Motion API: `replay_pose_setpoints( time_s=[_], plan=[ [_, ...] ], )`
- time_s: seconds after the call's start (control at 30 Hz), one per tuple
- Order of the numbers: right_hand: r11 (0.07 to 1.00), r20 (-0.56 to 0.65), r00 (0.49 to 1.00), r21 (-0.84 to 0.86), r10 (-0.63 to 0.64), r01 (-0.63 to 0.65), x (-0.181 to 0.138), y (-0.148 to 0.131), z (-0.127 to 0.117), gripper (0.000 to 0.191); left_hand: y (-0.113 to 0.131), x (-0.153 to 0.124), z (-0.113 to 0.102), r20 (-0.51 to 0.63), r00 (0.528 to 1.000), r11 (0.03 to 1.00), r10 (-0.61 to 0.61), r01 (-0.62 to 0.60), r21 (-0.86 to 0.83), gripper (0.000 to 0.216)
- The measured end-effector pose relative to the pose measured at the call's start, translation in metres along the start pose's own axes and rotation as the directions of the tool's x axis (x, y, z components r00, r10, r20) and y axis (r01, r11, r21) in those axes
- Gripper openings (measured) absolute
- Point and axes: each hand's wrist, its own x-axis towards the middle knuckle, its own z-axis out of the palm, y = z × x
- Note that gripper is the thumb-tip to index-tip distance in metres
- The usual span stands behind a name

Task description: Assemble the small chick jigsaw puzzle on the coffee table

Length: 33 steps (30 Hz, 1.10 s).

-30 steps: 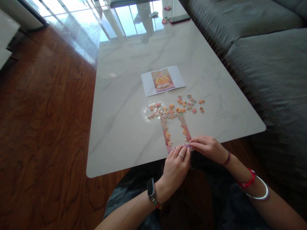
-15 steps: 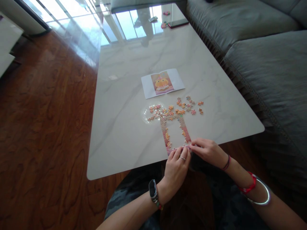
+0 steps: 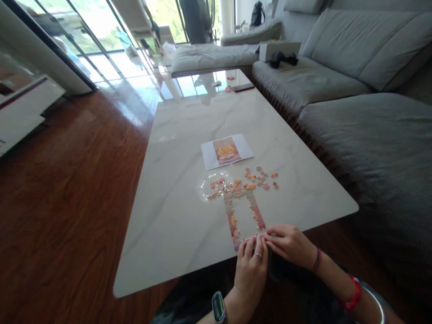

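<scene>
A half-built jigsaw frame (image 3: 232,211) in pink and orange lies near the front edge of the white marble table (image 3: 175,216). My left hand (image 3: 251,265), with a ring, rests its fingers together on the frame's bottom edge. My right hand (image 3: 290,245) lies beside it, fingertips pressed on the frame's bottom right corner. What, if anything, either hand pinches is too small to see. Several loose puzzle pieces (image 3: 258,177) are scattered beyond the frame. A printed reference picture (image 3: 227,151) lies further back.
A clear plastic bag (image 3: 205,185) lies left of the loose pieces. A grey sofa (image 3: 354,112) runs along the table's right side. Wooden floor (image 3: 67,189) lies to the left. A phone (image 3: 243,87) and small items sit at the table's far end.
The view has tilted upward, showing more of the room and sofa. Both hands stay at the frame's bottom edge, fingers barely shifting.
</scene>
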Motion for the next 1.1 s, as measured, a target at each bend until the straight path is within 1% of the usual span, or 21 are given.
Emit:
replay_pose_setpoints(
  time_s=[0.07, 0.1, 0.23, 0.33, 0.4, 0.47, 0.5, 0.53, 0.57, 0.6, 0.67, 0.7, 0.73, 0.87, 0.97, 1.03, 1.07, 1.1],
  plan=[
    [1.0, -0.038, 0.999, -0.012, -0.014, 0.014, -0.001, 0.0, 0.002, 0.021, 0.0, 0.002, 0.003, -0.052, 0.998, 1.0, -0.031, 0.03, -0.009, 0.028],
    [1.0, -0.044, 0.999, -0.017, -0.024, 0.024, -0.001, 0.0, 0.003, 0.02, -0.001, 0.003, 0.003, -0.06, 0.997, 0.999, -0.049, 0.048, -0.021, 0.028],
    [0.998, 0.0, 0.999, -0.043, -0.043, 0.043, -0.003, -0.002, 0.009, 0.019, -0.003, 0.006, 0.002, -0.033, 0.993, 0.991, -0.114, 0.111, -0.08, 0.029],
    [0.999, 0.02, 0.999, -0.039, -0.035, 0.036, -0.003, -0.005, 0.012, 0.017, -0.001, 0.004, 0.002, -0.069, 0.992, 0.992, -0.104, 0.097, -0.086, 0.028],
    [1.0, -0.016, 1.0, 0.029, -0.009, 0.009, 0.002, -0.003, 0.012, 0.017, 0.0, 0.005, 0.003, -0.079, 0.993, 0.993, -0.089, 0.083, -0.081, 0.027],
    [0.99, -0.1, 0.992, 0.123, 0.08, -0.067, 0.011, 0.005, 0.009, 0.019, 0.001, 0.007, 0.001, -0.028, 0.995, 0.992, -0.095, 0.092, -0.084, 0.025],
    [0.979, -0.151, 0.977, 0.162, 0.148, -0.123, 0.017, 0.012, 0.007, 0.02, 0.002, 0.009, -0.001, 0.015, 0.995, 0.991, -0.103, 0.104, -0.088, 0.024],
    [0.964, -0.217, 0.946, 0.17, 0.24, -0.205, 0.024, 0.021, 0.005, 0.021, 0.002, 0.012, -0.003, 0.062, 0.992, 0.989, -0.112, 0.117, -0.093, 0.024],
    [0.945, -0.257, 0.912, 0.152, 0.32, -0.289, 0.032, 0.031, 0.004, 0.022, 0.001, 0.014, -0.006, 0.102, 0.988, 0.987, -0.116, 0.126, -0.096, 0.024],
    [0.928, -0.296, 0.88, 0.122, 0.372, -0.351, 0.038, 0.042, 0.004, 0.023, 0.001, 0.016, -0.008, 0.129, 0.985, 0.988, -0.114, 0.126, -0.089, 0.026],
    [0.894, -0.35, 0.83, 0.054, 0.435, -0.445, 0.049, 0.062, 0.008, 0.024, 0.001, 0.018, -0.01, 0.147, 0.984, 0.993, -0.096, 0.106, -0.056, 0.03],
    [0.875, -0.359, 0.813, 0.025, 0.459, -0.483, 0.053, 0.07, 0.011, 0.025, 0.001, 0.017, -0.01, 0.144, 0.986, 0.995, -0.086, 0.092, -0.036, 0.032],
    [0.864, -0.351, 0.809, 0.0, 0.472, -0.504, 0.056, 0.076, 0.015, 0.024, 0.002, 0.016, -0.01, 0.137, 0.988, 0.997, -0.076, 0.079, -0.018, 0.033],
    [0.85, -0.308, 0.816, -0.041, 0.49, -0.526, 0.062, 0.085, 0.027, 0.015, 0.005, 0.008, -0.008, 0.127, 0.99, 0.998, -0.064, 0.061, 0.025, 0.037],
    [0.841, -0.295, 0.809, -0.029, 0.508, -0.539, 0.064, 0.083, 0.024, 0.013, 0.006, 0.004, -0.01, 0.16, 0.986, 0.999, -0.052, 0.048, 0.025, 0.041],
    [0.854, -0.245, 0.828, -0.003, 0.504, -0.52, 0.062, 0.078, 0.017, 0.013, 0.007, 0.003, -0.012, 0.184, 0.982, 0.999, -0.041, 0.039, 0.015, 0.044],
    [0.872, -0.206, 0.851, 0.038, 0.484, -0.487, 0.059, 0.074, 0.012, 0.014, 0.007, 0.002, -0.012, 0.194, 0.98, 0.999, -0.039, 0.038, 0.011, 0.045],
    [0.896, -0.145, 0.884, 0.096, 0.444, -0.434, 0.056, 0.068, 0.008, 0.015, 0.006, 0.001, -0.012, 0.201, 0.979, 0.999, -0.036, 0.036, 0.007, 0.046]
  ],
)
